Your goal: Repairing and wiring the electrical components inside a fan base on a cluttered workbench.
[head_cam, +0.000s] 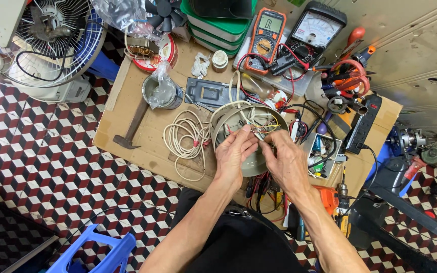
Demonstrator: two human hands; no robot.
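Head view: left hand (233, 151) and right hand (287, 159) meet over a round grey metal housing (251, 164) on the cardboard-covered counter (127, 121), fingertips pinched on thin coloured wires (257, 130) rising from it, steadying them for close work. A coiled cream cable (185, 136) lies left; an orange digital multimeter (265, 40) stands beyond.

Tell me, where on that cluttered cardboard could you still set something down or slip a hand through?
Bare cardboard shows at the left, around the hammer, between the metal cup and the coiled white cord. A smaller strip lies below that cord. It is crowded around the round metal housing where the left hand and right hand work, and toward the meters.
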